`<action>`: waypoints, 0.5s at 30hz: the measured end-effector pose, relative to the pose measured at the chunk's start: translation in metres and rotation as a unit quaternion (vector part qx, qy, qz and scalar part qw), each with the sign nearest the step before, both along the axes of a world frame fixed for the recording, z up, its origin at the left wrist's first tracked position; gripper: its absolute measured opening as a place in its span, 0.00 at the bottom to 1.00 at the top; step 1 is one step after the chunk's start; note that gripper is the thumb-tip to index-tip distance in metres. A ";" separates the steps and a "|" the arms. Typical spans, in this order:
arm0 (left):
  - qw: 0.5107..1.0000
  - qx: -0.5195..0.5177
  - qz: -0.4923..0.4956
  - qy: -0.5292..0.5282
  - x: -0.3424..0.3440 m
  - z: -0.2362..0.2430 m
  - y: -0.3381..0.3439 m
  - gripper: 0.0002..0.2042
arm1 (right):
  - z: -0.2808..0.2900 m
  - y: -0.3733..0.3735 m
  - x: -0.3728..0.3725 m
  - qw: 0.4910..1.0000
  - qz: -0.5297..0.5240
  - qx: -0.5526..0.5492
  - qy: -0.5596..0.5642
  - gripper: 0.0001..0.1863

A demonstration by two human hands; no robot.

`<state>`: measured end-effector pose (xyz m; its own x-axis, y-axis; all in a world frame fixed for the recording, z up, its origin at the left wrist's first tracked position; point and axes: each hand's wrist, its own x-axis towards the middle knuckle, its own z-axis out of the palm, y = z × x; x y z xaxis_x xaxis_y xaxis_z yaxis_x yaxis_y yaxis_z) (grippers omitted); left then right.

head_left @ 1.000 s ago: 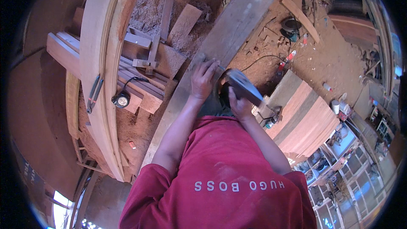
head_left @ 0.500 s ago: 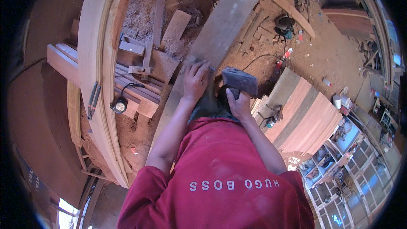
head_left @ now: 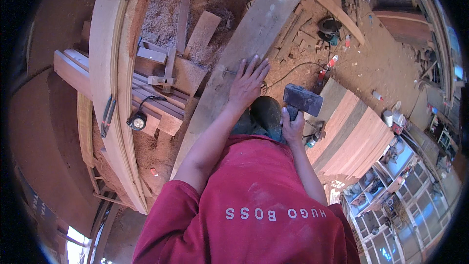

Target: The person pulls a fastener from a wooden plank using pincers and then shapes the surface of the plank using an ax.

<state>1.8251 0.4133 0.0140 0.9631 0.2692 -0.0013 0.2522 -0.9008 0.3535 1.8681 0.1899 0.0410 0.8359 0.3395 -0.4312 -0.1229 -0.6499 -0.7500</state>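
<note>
My left hand (head_left: 247, 82) lies flat, fingers spread, on a long grey wooden plank (head_left: 264, 24) that runs diagonally from upper right toward my body. My right hand (head_left: 292, 127) grips the handle of a heavy hammer (head_left: 303, 99) with a dark block head, held raised beside the plank's right edge. A dark rounded shape (head_left: 266, 112), partly hidden by my red shirt, sits between the two hands.
A curved wooden frame (head_left: 110, 68) arcs down the left, with a clamp and a small round tool (head_left: 138, 121) beside it. Sawdust and offcuts (head_left: 202, 27) lie behind. Stacked reddish boards (head_left: 351, 137) stand at right. Scrap wood litters the red dirt floor (head_left: 386, 68).
The hammer has risen from low by my right hand to a raised position right of the plank. My left hand stays flat on the plank, fingers spread wider.
</note>
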 end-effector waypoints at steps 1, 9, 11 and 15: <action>1.000 0.012 -0.006 0.025 0.003 0.006 0.000 0.27 | -0.005 -0.005 -0.001 1.000 0.011 -0.001 -0.018 0.19; 0.998 -0.063 -0.005 -0.028 -0.007 -0.013 0.001 0.25 | 0.012 0.023 0.009 0.988 0.066 0.042 -0.131 0.24; 0.991 -0.121 -0.006 -0.050 -0.020 -0.012 0.007 0.27 | 0.036 0.037 0.017 0.989 0.059 0.087 -0.109 0.25; 0.996 -0.078 -0.034 -0.035 -0.047 -0.012 0.010 0.28 | 0.075 0.053 0.043 0.968 0.018 0.221 0.115 0.23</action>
